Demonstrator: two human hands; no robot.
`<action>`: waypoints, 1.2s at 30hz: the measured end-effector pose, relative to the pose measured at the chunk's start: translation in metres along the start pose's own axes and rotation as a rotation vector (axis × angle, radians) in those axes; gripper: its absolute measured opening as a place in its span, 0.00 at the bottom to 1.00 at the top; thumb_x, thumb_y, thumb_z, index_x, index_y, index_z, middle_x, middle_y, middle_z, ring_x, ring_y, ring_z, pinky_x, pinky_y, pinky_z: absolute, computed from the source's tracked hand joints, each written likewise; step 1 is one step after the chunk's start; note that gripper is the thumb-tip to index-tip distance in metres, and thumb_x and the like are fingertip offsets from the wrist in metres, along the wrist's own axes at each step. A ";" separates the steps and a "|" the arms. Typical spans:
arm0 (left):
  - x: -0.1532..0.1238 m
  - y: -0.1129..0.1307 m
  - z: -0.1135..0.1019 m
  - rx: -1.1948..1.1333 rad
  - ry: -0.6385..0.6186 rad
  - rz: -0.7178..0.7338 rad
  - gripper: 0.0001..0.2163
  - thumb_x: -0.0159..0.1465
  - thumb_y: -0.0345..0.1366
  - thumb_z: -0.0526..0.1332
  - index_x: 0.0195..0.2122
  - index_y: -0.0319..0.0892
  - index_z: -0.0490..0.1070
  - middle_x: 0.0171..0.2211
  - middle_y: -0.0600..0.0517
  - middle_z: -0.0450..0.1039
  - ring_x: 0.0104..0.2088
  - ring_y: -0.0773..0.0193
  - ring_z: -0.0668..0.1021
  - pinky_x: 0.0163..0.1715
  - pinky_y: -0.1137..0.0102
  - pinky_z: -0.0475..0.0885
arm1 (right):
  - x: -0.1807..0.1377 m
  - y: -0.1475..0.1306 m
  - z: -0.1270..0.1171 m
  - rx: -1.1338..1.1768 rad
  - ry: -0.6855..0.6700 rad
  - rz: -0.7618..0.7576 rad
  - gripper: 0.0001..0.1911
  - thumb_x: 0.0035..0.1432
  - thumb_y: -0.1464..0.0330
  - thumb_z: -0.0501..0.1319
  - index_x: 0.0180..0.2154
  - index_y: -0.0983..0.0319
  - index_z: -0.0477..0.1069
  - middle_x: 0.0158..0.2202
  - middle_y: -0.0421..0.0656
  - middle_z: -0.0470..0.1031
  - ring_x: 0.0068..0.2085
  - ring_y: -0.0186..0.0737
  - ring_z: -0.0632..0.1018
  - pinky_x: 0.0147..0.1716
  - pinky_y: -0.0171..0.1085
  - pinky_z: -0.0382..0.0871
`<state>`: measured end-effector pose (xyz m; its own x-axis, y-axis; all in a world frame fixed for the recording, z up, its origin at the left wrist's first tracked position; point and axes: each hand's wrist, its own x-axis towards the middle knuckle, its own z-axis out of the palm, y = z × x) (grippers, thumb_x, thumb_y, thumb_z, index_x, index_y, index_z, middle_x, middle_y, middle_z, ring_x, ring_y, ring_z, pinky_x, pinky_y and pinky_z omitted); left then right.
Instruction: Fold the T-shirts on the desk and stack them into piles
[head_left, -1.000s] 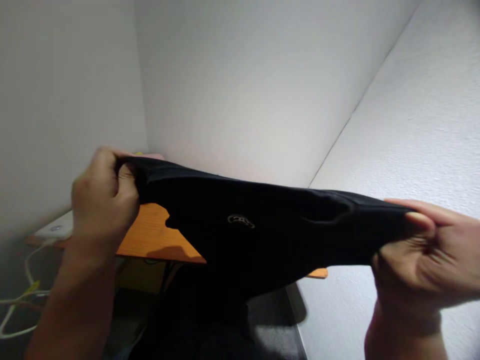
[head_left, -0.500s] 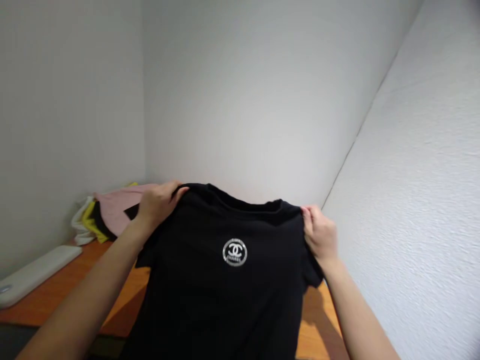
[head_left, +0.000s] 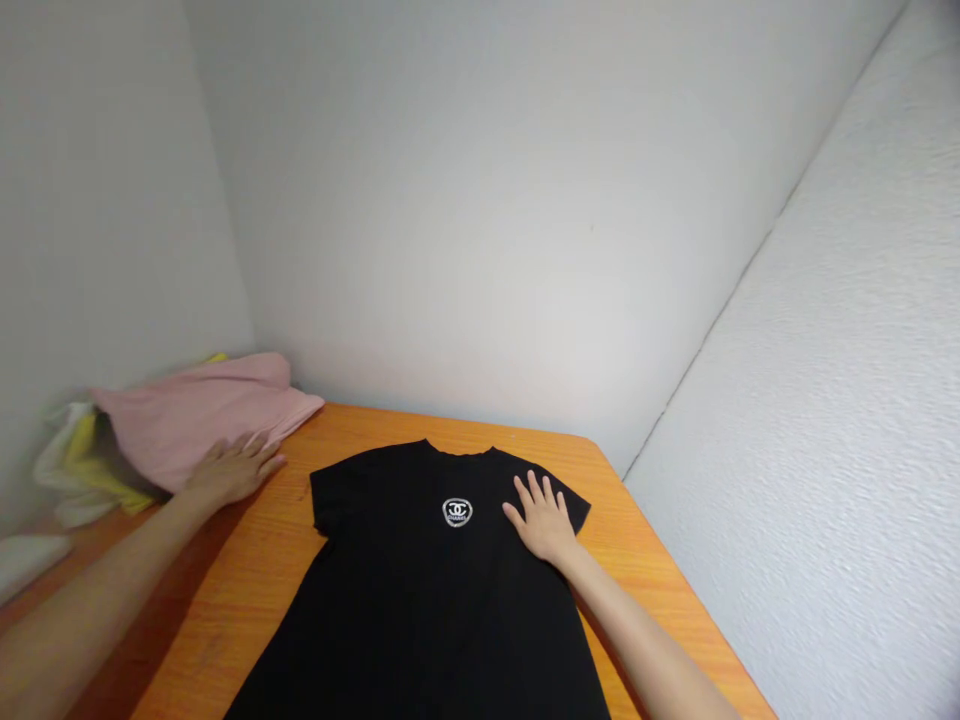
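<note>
A black T-shirt (head_left: 435, 600) with a round silver-white chest logo lies spread flat, its neckline toward the back wall and its lower part running out of view. On its upper right, near the right sleeve, my right hand (head_left: 544, 520) rests flat with fingers spread. My left hand (head_left: 234, 472) is off the shirt, fingers stretched out, at the lower edge of a pink garment (head_left: 187, 415). I cannot tell whether it touches that garment or just hovers in front of it.
Beneath the pink garment, yellow cloth (head_left: 90, 455) and white cloth (head_left: 56, 465) stick out at the left. A white object (head_left: 30, 562) is partly visible at the left edge. The orange wooden table (head_left: 255, 590) meets walls at the back and sides.
The black T-shirt, held up by both shoulders before, now lies on the table. Both hands have let go of it; my left hand has moved left to the pile. The view has shifted.
</note>
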<state>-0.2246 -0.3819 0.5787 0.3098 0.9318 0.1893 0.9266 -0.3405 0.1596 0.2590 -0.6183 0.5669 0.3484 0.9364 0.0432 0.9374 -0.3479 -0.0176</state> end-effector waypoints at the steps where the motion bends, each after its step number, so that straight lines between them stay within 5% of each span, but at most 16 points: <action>1: 0.000 0.003 -0.002 -0.007 -0.011 -0.004 0.20 0.68 0.42 0.51 0.55 0.38 0.70 0.62 0.40 0.65 0.65 0.39 0.61 0.60 0.40 0.51 | 0.003 0.001 -0.003 -0.006 -0.006 0.007 0.37 0.66 0.45 0.41 0.69 0.55 0.46 0.72 0.44 0.37 0.70 0.54 0.40 0.65 0.56 0.37; 4: 0.001 0.043 0.001 -0.049 -0.045 0.054 0.23 0.70 0.44 0.46 0.60 0.38 0.66 0.65 0.39 0.60 0.66 0.40 0.57 0.60 0.38 0.48 | 0.011 -0.001 -0.011 -0.016 -0.009 0.008 0.37 0.66 0.45 0.41 0.69 0.54 0.45 0.72 0.43 0.36 0.70 0.54 0.39 0.65 0.56 0.37; 8: -0.014 0.122 0.025 -0.134 -0.132 0.300 0.25 0.71 0.50 0.42 0.66 0.51 0.56 0.69 0.51 0.51 0.69 0.56 0.53 0.66 0.53 0.48 | 0.008 0.000 -0.014 -0.020 -0.014 -0.021 0.37 0.66 0.45 0.41 0.69 0.54 0.43 0.72 0.43 0.36 0.70 0.54 0.39 0.65 0.56 0.36; 10: -0.022 0.146 0.036 -0.156 -0.163 0.368 0.28 0.69 0.54 0.42 0.68 0.54 0.51 0.70 0.52 0.46 0.70 0.56 0.51 0.66 0.54 0.47 | 0.006 0.005 -0.016 -0.025 -0.021 -0.046 0.37 0.65 0.44 0.41 0.69 0.53 0.42 0.72 0.42 0.35 0.70 0.54 0.38 0.65 0.57 0.36; 15: -0.010 0.145 0.045 -0.149 -0.169 0.374 0.29 0.69 0.54 0.43 0.69 0.49 0.47 0.71 0.49 0.39 0.70 0.52 0.47 0.65 0.48 0.44 | 0.016 0.014 -0.022 -0.029 -0.017 -0.110 0.38 0.65 0.42 0.40 0.69 0.50 0.42 0.72 0.39 0.36 0.70 0.54 0.39 0.65 0.57 0.34; 22: 0.029 0.159 0.019 -0.079 -0.063 0.394 0.25 0.67 0.44 0.51 0.64 0.42 0.62 0.68 0.41 0.53 0.69 0.46 0.53 0.65 0.46 0.40 | 0.063 -0.005 -0.025 0.061 0.079 -0.113 0.35 0.66 0.46 0.44 0.68 0.54 0.50 0.71 0.41 0.44 0.70 0.51 0.46 0.66 0.52 0.39; 25: -0.011 0.194 -0.004 -0.077 0.031 0.481 0.22 0.66 0.39 0.55 0.61 0.42 0.65 0.68 0.42 0.52 0.69 0.48 0.51 0.66 0.51 0.39 | 0.075 0.001 -0.035 0.079 0.166 -0.041 0.32 0.69 0.52 0.41 0.68 0.61 0.51 0.69 0.47 0.50 0.68 0.47 0.53 0.64 0.44 0.47; 27: -0.065 0.226 -0.019 -0.102 0.066 0.574 0.18 0.67 0.40 0.54 0.57 0.44 0.67 0.64 0.44 0.61 0.65 0.51 0.61 0.64 0.57 0.51 | 0.080 0.016 -0.044 0.090 0.224 0.062 0.30 0.70 0.57 0.41 0.65 0.67 0.57 0.65 0.54 0.58 0.65 0.48 0.60 0.62 0.42 0.52; 30: -0.161 0.282 -0.026 -0.175 0.054 0.815 0.10 0.69 0.39 0.51 0.40 0.44 0.70 0.41 0.48 0.74 0.43 0.57 0.75 0.45 0.63 0.69 | 0.084 0.040 -0.051 0.102 0.266 0.258 0.27 0.68 0.60 0.45 0.57 0.73 0.67 0.56 0.63 0.67 0.60 0.55 0.67 0.58 0.47 0.57; 33: -0.225 0.341 -0.005 -0.163 0.065 0.975 0.05 0.67 0.37 0.56 0.35 0.43 0.67 0.32 0.51 0.71 0.35 0.61 0.74 0.34 0.68 0.69 | 0.089 0.055 -0.047 0.121 0.267 0.403 0.27 0.65 0.57 0.53 0.52 0.74 0.70 0.53 0.67 0.68 0.58 0.61 0.68 0.54 0.53 0.61; 36: -0.241 0.391 0.032 -0.093 -0.010 0.975 0.04 0.62 0.26 0.57 0.34 0.41 0.67 0.29 0.50 0.71 0.31 0.61 0.74 0.27 0.69 0.68 | 0.096 0.060 -0.040 0.167 0.243 0.427 0.23 0.62 0.55 0.60 0.48 0.68 0.72 0.53 0.57 0.70 0.56 0.54 0.69 0.54 0.53 0.63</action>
<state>0.0701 -0.7353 0.5642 0.9328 0.2375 0.2711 0.2431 -0.9699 0.0134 0.3488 -0.5509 0.6097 0.7085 0.6680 0.2276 0.7056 -0.6656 -0.2431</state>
